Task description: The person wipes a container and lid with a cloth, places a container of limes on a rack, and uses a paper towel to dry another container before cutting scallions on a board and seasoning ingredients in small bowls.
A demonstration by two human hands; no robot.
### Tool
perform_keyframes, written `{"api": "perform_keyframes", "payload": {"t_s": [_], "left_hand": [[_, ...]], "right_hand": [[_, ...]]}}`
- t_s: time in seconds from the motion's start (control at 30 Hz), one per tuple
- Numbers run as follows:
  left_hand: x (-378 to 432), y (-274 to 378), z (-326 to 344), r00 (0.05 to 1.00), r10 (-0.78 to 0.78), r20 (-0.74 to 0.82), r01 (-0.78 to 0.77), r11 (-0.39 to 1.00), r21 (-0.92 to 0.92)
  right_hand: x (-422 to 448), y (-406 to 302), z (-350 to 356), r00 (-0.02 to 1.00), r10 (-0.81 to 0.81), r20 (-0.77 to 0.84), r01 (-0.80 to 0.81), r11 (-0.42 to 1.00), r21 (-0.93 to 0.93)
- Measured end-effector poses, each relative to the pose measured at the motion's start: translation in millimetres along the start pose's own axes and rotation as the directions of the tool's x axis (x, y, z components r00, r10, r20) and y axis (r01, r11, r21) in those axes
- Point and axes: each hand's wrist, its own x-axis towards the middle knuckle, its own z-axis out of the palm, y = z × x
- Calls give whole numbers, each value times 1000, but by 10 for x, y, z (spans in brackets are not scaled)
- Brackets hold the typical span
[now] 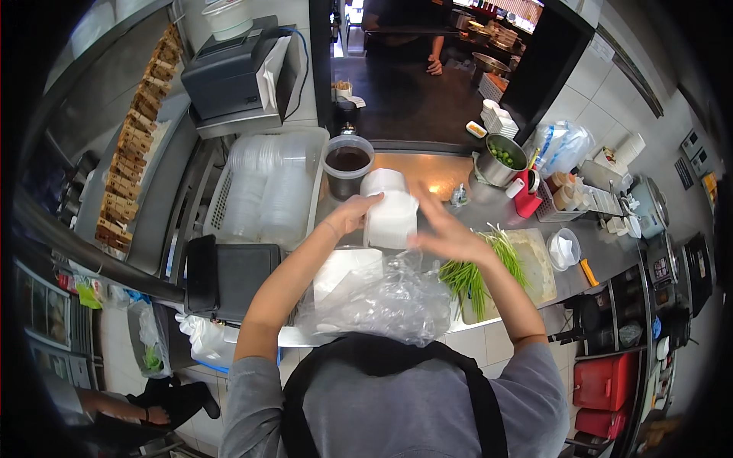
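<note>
My left hand (353, 213) rests against the left side of a stack of white disposable containers (390, 220) on the steel counter; whether its fingers grip the stack cannot be told. To the right of the stack, my right hand (446, 229) is blurred, its fingers spread and holding nothing. Nearer my body, a crumpled clear plastic bag (395, 297) lies with flat white pieces (346, 275) in or under it. Just behind the stack stands a clear tub of dark liquid (348, 160). A bunch of long green stalks (469, 280) lies on a cutting board (532, 263) under my right forearm.
At left are a basket of clear plastic lids or containers (263, 189) and a black case (246, 280). A steel pot of green items (501, 160), a red holder (525, 200) and an orange-handled tool (588, 272) are at right. Other people stand behind the pass and at lower left.
</note>
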Motion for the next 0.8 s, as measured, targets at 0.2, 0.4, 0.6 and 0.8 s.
{"api": "perform_keyframes", "payload": {"t_s": [0.2, 0.4, 0.6, 0.8], "left_hand": [[86, -71, -53, 995, -94, -21, 97, 974, 203], [-19, -66, -69, 956, 236, -175, -59, 736, 675], [-195, 184, -4, 944, 303, 127, -216, 283, 934], [-782, 201, 108, 865, 162, 475, -473, 577, 666]], "right_hand": [[-126, -725, 334, 860, -296, 415, 290, 954, 78], [218, -780, 130, 800, -346, 490, 121, 893, 433], [882, 845, 34, 943, -215, -256, 62, 865, -497], [1121, 1582, 456, 953, -98, -288, -77, 838, -540]]}}
